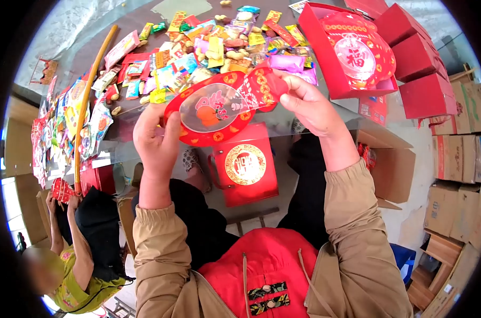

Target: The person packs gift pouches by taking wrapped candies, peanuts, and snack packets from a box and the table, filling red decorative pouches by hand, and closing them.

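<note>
A red gourd-shaped packet [214, 108] with a clear window and gold coin prints is held up between my two hands. My left hand [158, 135] pinches its wide end. At the narrow end, my right hand [309, 106] grips the packet between thumb and fingers. Just beyond the packet lies a pile of wrapped candies and peanuts [235, 42] on the table. Below the packet is a red gift box [245, 165] with a round gold emblem and a dark handle at its side.
An open red box [325, 63] holds more red packets [357, 53], with stacked red boxes [426, 95] beyond. A wooden stick [86, 100] borders snack packs at left. Cardboard boxes [455, 159] stand right. Another person [81, 259] sits lower left, holding something red.
</note>
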Demonstrator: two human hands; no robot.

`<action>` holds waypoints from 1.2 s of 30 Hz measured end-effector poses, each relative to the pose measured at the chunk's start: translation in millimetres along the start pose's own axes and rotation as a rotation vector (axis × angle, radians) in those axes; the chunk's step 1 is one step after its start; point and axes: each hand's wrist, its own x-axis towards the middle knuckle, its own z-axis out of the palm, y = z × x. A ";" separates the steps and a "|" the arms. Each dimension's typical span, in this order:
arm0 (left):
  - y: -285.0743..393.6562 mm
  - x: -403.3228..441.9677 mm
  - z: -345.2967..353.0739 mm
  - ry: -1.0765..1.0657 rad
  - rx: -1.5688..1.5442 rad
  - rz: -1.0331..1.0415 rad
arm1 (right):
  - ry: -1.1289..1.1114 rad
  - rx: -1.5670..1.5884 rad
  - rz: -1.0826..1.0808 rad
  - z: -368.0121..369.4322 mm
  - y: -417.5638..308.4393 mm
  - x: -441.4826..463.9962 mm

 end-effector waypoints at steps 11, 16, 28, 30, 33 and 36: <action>8.7 -5.4 3.7 -0.024 -0.271 -0.125 | -0.150 -0.143 0.048 -14.1 -10.8 -9.5; 1.2 -6.7 11.8 -0.611 -0.685 -0.448 | -0.395 -0.268 0.015 -5.4 -10.7 -15.2; 30.1 -21.7 49.2 -1.297 -0.993 -0.804 | -0.790 -0.355 0.131 18.1 -15.1 -21.9; 18.6 -29.3 51.5 -1.405 -0.959 -0.833 | -0.831 -0.353 0.097 18.6 -9.8 -23.4; 18.6 -28.3 53.8 -1.491 -0.861 -0.673 | -0.856 -0.379 0.055 22.7 -10.0 -26.9; 19.4 -29.5 56.9 -1.525 -0.723 -0.517 | -0.885 -0.379 0.037 21.0 -0.9 -30.1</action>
